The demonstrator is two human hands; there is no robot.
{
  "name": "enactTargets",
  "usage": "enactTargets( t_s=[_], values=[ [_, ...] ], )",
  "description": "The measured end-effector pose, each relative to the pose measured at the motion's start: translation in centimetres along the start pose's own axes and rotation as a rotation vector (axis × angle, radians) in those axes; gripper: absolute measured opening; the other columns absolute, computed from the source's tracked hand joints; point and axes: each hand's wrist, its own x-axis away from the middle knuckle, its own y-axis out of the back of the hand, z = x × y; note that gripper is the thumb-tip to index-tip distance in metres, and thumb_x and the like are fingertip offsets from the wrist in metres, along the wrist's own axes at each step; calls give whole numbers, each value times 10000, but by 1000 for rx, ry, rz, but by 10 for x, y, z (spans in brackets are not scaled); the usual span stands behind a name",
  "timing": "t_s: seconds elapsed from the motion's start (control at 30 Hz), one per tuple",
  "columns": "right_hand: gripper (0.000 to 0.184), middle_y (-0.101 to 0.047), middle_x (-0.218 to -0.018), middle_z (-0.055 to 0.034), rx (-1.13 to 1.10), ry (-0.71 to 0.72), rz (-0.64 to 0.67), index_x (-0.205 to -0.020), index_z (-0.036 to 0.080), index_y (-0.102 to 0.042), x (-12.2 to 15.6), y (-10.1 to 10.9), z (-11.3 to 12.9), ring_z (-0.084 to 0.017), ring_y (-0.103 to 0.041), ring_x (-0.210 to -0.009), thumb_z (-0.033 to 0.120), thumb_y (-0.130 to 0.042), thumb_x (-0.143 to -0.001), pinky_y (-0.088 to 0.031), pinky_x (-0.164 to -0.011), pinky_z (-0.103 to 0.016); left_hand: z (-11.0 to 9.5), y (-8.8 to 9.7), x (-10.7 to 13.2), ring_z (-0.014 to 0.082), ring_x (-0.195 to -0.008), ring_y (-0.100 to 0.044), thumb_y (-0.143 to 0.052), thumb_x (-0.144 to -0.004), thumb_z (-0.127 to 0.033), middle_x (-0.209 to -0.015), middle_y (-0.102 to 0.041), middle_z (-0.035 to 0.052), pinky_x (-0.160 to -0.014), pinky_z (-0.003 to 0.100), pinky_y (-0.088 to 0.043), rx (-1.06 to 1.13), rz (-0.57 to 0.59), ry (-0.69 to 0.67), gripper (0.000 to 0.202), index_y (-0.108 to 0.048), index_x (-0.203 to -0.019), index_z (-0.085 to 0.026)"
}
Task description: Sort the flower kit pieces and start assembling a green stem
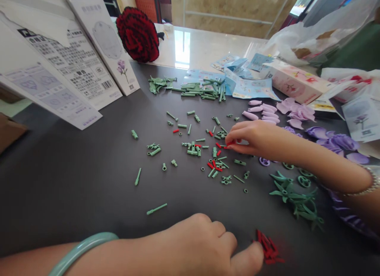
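My right hand reaches in from the right, its thumb and fingers pinched on a small red peg among the loose parts. Around its fingertips lie more red pegs, small green connector pieces and thin green rods. My left hand, below a pale green bangle, lies at the bottom with its fingers curled. One digit reaches to a blurred pile of red pegs, touching or almost touching it. Whatever the curled fingers hold, if anything, is hidden.
White printed boxes stand left, near a dark red crocheted flower. Behind lie green leaves, green stems and blue leaflets. Pink petals, purple petals and green star-shaped pieces lie right.
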Motion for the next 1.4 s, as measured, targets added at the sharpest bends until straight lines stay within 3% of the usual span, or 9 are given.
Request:
enactTargets(
  t_s=[0.23,0.4,0.53,0.67,0.87,1.1,1.4],
  values=[
    [194,-734,-878,-77,116,28,-3,-864,206,-725,0,-3,5,-203,-672,-752,199,-539,-917,-460,-639,-299,1,5,-1,165,-541,-590,-539,-1007,-384,-721,-666,-22,-429,301,-371,6,34,5,418,-447,-1336,-144],
    [219,-720,-864,-98,164,5,77,-862,176,-714,-2,-4,10,-223,-665,-771,224,-516,-944,-452,-642,-315,0,4,-1,166,-526,-577,-531,-1008,-366,-715,-662,-21,-417,301,-359,-4,28,-4,417,-433,-1338,-130],
    [185,-715,-839,-103,211,0,38,-838,169,-700,-1,-8,12,-223,-660,-754,195,-539,-926,-442,-639,-306,0,3,-3,175,-526,-572,-526,-1009,-365,-720,-664,-20,-415,305,-375,-8,47,-8,415,-428,-1339,-132],
    [162,-702,-790,-81,207,-14,6,-807,179,-690,3,-9,14,-202,-644,-712,160,-566,-909,-421,-619,-288,1,3,-2,175,-529,-574,-527,-1014,-376,-731,-667,-21,-419,307,-382,-10,36,-10,409,-441,-1339,-143],
    [170,-698,-787,-71,173,-99,90,-824,174,-684,2,-5,16,-193,-628,-686,165,-561,-941,-418,-614,-294,0,5,0,176,-553,-598,-530,-1009,-386,-727,-667,-17,-420,302,-381,-21,43,-1,416,-460,-1343,-147],
    [194,-714,-799,-85,142,-164,101,-792,185,-670,0,-6,13,-223,-665,-710,132,-543,-929,-449,-633,-319,0,4,-1,164,-536,-588,-532,-1011,-396,-726,-661,-23,-419,304,-352,-9,48,-10,437,-436,-1348,-136],
    [205,-732,-821,-87,192,-124,73,-831,175,-695,5,-9,11,-224,-687,-746,45,-555,-904,-461,-637,-307,0,2,-1,155,-528,-592,-531,-1012,-380,-712,-650,-27,-423,303,-341,-26,28,-7,406,-451,-1326,-137]
  ],
)
